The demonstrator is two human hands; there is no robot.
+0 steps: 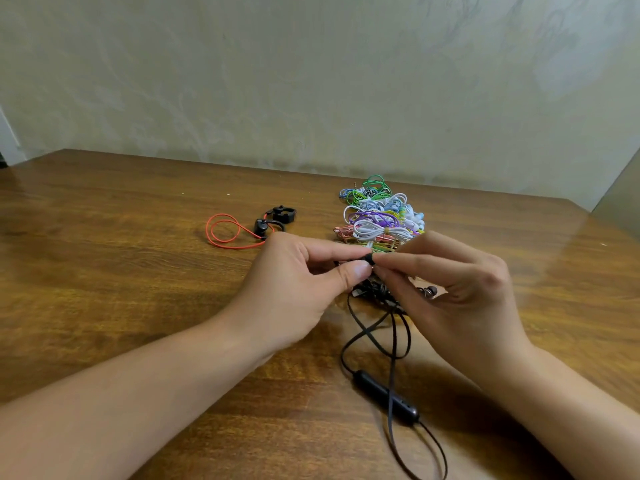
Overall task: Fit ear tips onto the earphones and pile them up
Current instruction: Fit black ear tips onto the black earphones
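One wooden table [138, 271] bears all items. Pile of bundled coloured earphones [379, 216] lies at centre-right, beyond the hands. Left hand [294, 289] and right hand [460, 289] meet above the table, each pinching the black ear tip [370, 259] between thumb and forefinger. Black earphone cable [391, 341] hangs below them, its inline remote [384, 396] resting on the table. Red-corded earphones [242, 226] lie apart, left of the pile.
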